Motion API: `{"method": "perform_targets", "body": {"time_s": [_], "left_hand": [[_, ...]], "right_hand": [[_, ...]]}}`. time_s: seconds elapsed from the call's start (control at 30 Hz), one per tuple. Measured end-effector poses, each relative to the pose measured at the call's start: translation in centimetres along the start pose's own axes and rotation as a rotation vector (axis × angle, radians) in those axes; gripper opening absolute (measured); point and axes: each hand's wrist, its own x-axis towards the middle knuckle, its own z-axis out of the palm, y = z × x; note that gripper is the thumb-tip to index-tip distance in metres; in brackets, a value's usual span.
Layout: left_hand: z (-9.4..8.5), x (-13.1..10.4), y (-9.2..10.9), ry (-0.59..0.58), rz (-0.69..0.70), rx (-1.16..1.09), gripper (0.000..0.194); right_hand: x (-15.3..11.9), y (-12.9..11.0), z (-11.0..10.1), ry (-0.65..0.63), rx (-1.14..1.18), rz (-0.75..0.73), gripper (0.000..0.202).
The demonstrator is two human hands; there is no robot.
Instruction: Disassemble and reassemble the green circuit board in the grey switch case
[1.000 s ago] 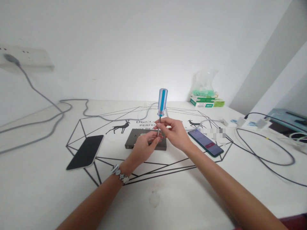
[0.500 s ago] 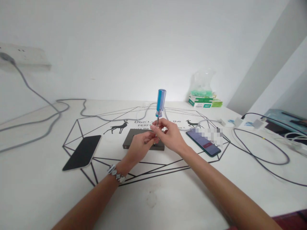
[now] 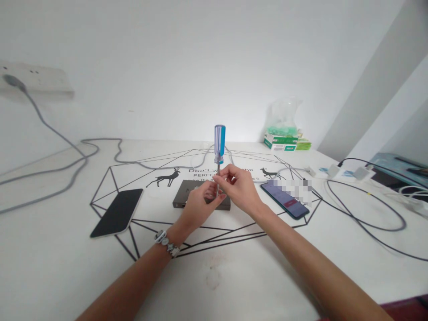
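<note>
Upright screwdriver [image 3: 220, 139] stood over the dark box [image 3: 182, 194], shaft pinched by right grip [image 3: 239, 188], left grip [image 3: 198, 207] curled nearer the surface's [image 3: 50, 267] front edge, hold unclear.

Left forearm [image 3: 133, 274] and right forearm [image 3: 310, 263] are slanting inward from the table's [image 3: 254, 276] near edge. Left hand [image 3: 199, 200] is pinching, fingers [image 3: 206, 185] curling toward thumb [image 3: 216, 203]. Right hand [image 3: 239, 185] is sitting just beside, slightly nearer the far edge, thumb and forefinger [image 3: 228, 170] pinching.

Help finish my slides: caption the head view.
Right hand pinches an upright screwdriver by its shaft over a dark box, left hand nearby.
</note>
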Motion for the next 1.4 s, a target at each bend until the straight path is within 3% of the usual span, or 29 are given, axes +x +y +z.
{"method": "perform_targets", "body": {"time_s": [0.13, 0.37, 0.5, 0.6, 0.8, 1.03, 1.2, 1.4], "left_hand": [[0.3, 0.0, 0.0, 0.094, -0.004, 0.006, 0.023], [-0.4, 0.0, 0.3, -0.036, -0.024, -0.155, 0.021], [-0.5, 0.1, 0.0, -0.105, -0.021, -0.174, 0.026], [-0.6, 0.1, -0.2, -0.142, -0.002, -0.145, 0.028], [-0.7, 0.0, 0.1, -0.073, 0.013, -0.022, 0.017], [-1.2, 0.1, -0.1, -0.099, 0.016, 0.048, 0.020], [-2.6, 0.1, -0.5, -0.135, 0.110, 0.270, 0.019], [-4.2, 0.1, -0.2, -0.298, 0.276, 0.442, 0.026]], "right_hand": [[-0.1, 0.0, 0.4, 0.024, -0.038, 0.017, 0.020], [-0.6, 0.5, 0.5, -0.014, -0.009, 0.053, 0.022], [-0.5, 0.5, 0.1, -0.082, 0.130, 0.019, 0.030], [-0.2, 0.6, 0.1, -0.059, 0.168, 0.033, 0.026], [-0.3, 0.9, 0.5, 0.046, 0.170, 0.052, 0.021], [-1.2, 1.6, 0.3, -0.121, 0.161, 0.067, 0.025], [-1.4, 1.8, 0.5, -0.013, 0.135, 0.071, 0.018], [-1.6, 2.1, 1.4, 0.099, 0.137, 0.074, 0.024]]}}
